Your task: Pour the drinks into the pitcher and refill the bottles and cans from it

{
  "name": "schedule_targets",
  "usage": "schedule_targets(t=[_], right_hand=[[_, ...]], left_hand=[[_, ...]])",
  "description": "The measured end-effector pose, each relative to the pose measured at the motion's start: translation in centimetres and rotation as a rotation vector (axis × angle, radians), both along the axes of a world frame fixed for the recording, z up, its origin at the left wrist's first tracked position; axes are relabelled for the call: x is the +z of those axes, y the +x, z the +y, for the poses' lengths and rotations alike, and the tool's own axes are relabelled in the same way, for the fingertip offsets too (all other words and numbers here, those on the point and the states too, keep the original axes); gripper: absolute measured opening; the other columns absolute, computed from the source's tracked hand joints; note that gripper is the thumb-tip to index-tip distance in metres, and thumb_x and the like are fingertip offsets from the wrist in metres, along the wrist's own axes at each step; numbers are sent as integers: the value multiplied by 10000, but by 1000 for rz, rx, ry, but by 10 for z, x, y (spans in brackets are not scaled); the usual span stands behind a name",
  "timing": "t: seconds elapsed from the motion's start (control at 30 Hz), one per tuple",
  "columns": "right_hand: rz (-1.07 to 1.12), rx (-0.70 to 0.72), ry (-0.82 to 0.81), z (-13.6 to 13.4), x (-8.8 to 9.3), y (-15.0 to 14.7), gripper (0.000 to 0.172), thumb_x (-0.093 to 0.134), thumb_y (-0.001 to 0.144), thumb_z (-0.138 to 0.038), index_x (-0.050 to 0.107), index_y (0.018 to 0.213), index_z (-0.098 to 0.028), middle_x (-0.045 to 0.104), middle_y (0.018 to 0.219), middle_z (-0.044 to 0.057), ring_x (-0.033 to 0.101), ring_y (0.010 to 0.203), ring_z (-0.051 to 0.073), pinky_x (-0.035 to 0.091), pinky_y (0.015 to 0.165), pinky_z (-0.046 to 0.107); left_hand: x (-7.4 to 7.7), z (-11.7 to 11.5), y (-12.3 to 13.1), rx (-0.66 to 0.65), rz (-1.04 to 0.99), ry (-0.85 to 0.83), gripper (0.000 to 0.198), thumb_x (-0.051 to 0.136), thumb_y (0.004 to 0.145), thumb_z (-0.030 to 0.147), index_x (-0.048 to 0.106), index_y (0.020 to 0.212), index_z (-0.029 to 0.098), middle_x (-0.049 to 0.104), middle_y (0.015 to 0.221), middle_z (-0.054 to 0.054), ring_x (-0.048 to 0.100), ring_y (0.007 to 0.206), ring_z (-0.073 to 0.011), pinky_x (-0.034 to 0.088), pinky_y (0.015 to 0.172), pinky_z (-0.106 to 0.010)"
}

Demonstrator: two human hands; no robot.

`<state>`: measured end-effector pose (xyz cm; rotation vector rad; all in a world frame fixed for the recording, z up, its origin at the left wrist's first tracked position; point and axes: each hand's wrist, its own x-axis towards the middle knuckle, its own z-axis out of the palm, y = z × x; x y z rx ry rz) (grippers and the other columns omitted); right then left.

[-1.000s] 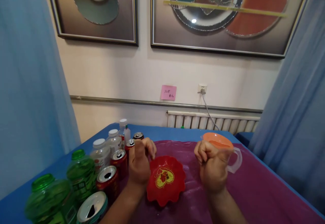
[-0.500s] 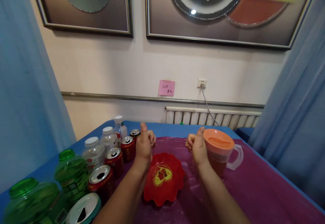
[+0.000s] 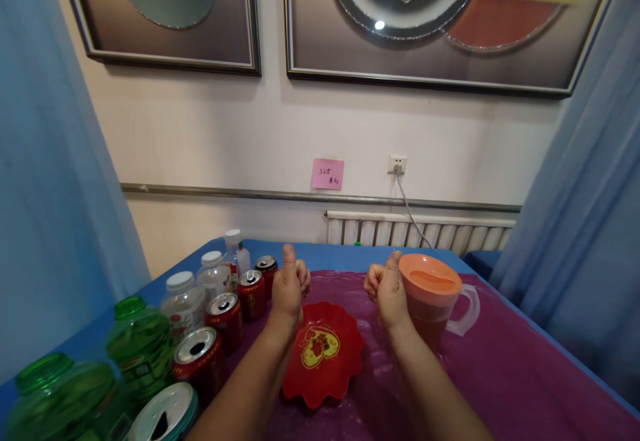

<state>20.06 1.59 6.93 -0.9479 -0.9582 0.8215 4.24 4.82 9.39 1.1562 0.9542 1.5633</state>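
My left hand (image 3: 289, 287) is a fist with the thumb raised, held above the table just beyond a red scalloped dish (image 3: 323, 351). My right hand (image 3: 387, 291) makes the same thumbs-up fist a short way to the right, close beside a clear pitcher (image 3: 435, 299) with an orange lid and brown liquid. Neither hand holds anything. The dish has a yellow heart pattern and lies between my forearms on a purple plastic sheet (image 3: 500, 374).
Several opened red cans (image 3: 227, 317) stand in a row at the left, with clear white-capped bottles (image 3: 186, 301) and green jars (image 3: 143, 341) beside them. A blue cloth (image 3: 340, 255) covers the table. Blue curtains hang on both sides. A radiator (image 3: 420, 231) lines the wall behind.
My fists turned and both thumbs came up. The view tilted slightly, and over the last half second the hands stayed almost still.
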Motion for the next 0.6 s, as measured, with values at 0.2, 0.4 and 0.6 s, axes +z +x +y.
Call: schedule_targets(t=[0.2,0.4,0.6], right_hand=[[5,2,-13,2,-3,-1,783,171,771,-957,311,468,-248,300,424,-48,234,419,95,122,461,269],[14,14,-15,3,-2,-3,782,167,778,-951,303,469,-247,275,418,-55,219,412,91,121,455,263],[40,24,-24,-1,-1,-9,790,221,731,-983,311,459,-247,271,407,-61,215,398,83,122,438,254]], left_hand=[[-1,0,1,11,17,11,760,421,767,896,302,420,230,261,361,65,245,353,-74,192,400,-236],[0,0,1,-12,1,1,756,458,739,899,297,419,232,263,358,69,226,351,-68,194,396,-231],[0,-3,4,-9,33,2,725,444,801,848,286,445,237,256,367,75,228,358,-70,208,404,-233]])
